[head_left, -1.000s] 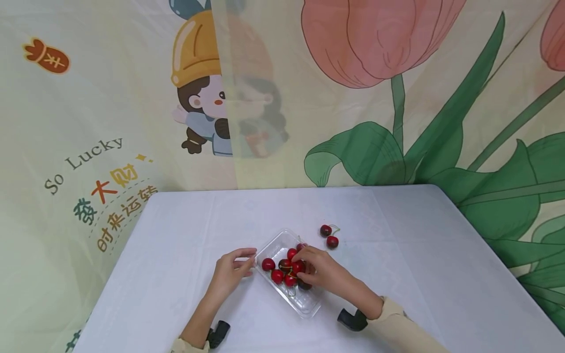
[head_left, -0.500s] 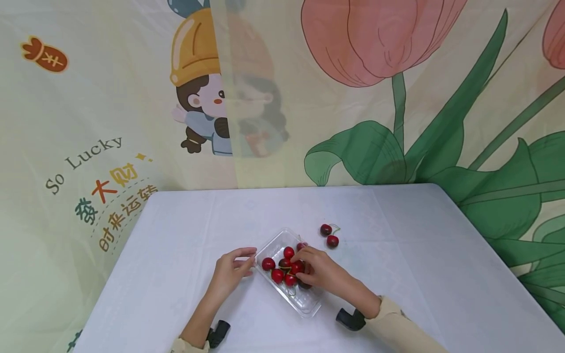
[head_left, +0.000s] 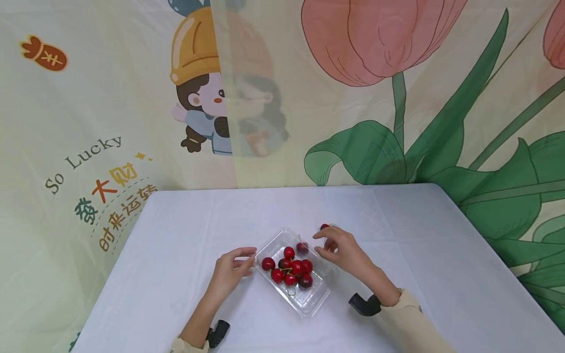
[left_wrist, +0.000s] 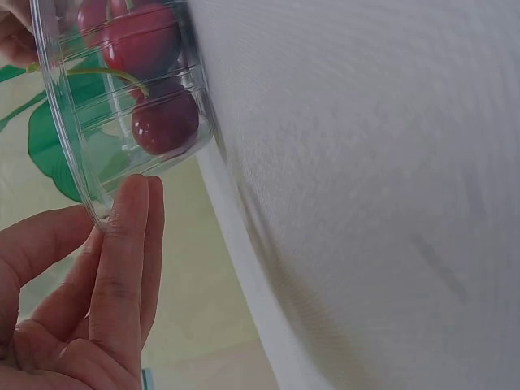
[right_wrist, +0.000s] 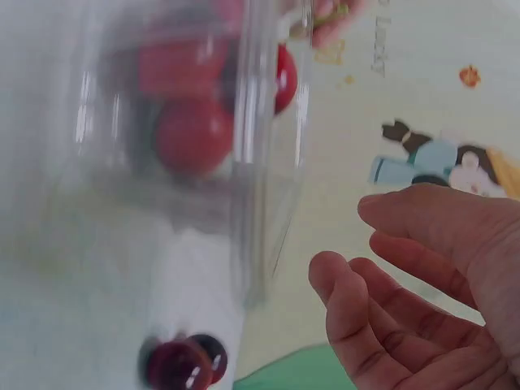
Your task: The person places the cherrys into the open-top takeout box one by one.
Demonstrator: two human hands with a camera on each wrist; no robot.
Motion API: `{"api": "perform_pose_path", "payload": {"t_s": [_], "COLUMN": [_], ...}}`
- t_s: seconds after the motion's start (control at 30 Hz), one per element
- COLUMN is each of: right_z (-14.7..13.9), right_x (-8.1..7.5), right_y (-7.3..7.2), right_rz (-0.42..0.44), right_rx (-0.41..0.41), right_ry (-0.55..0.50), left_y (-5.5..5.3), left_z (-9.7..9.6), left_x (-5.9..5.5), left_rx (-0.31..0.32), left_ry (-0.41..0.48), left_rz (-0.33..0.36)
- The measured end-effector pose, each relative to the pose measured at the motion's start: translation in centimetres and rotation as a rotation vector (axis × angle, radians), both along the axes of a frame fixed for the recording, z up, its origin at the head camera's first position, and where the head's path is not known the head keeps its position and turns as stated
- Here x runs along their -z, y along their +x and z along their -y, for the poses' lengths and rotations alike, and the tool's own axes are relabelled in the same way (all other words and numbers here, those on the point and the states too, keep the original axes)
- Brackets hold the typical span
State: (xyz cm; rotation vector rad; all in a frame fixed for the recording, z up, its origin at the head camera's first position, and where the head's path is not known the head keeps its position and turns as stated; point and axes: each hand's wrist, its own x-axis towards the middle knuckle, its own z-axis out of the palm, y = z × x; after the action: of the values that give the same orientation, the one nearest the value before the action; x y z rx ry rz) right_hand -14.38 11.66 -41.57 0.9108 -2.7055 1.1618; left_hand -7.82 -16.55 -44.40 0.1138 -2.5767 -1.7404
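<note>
A clear plastic container [head_left: 309,306] lies at an angle on the table with several red and dark cherries [head_left: 296,267] in it, some with stems. At its left corner my left hand [head_left: 230,269] pinches the rim; the left wrist view shows thumb and fingertips on either side of the rim [left_wrist: 69,154]. My right hand [head_left: 344,249] hovers just off the container's right side, fingers parted and holding nothing. Two loose cherries lie beyond it in the right wrist view, the nearer loose cherry [right_wrist: 179,366] in front; in the head view the hand mostly hides them.
A white cloth [head_left: 185,220] covers the table, whose far edge meets a printed curtain [head_left: 273,171] with flowers and a cartoon figure. A black wrist mount [head_left: 365,305] sits under the right forearm, and another black mount [head_left: 218,333] under the left.
My right hand has left the cherries in the container and moved right and away from me, toward the loose pair, which it now partly covers. The left hand stays in place.
</note>
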Motion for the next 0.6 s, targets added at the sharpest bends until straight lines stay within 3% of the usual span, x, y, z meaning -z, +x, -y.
{"api": "perform_pose_path", "payload": {"t_s": [0.17, 0.47, 0.6], "right_z": [-1.5, -2.2, -2.2], "right_x": [1.0, 2.5, 3.1], "right_y": [-1.5, -3.3, -3.8], "right_rz": [0.031, 0.130, 0.170], "right_rx": [0.106, 0.238, 0.256], "right_ry": [-0.006, 0.123, 0.158], "left_y": [0.0, -0.1, -0.1], "left_z": [0.0, 0.2, 0.2], "left_x": [0.1, 0.3, 0.3], "left_rx": [0.006, 0.005, 0.006], "left_ry": [0.009, 0.028, 0.031], "left_rz": [0.000, -0.006, -0.005]}}
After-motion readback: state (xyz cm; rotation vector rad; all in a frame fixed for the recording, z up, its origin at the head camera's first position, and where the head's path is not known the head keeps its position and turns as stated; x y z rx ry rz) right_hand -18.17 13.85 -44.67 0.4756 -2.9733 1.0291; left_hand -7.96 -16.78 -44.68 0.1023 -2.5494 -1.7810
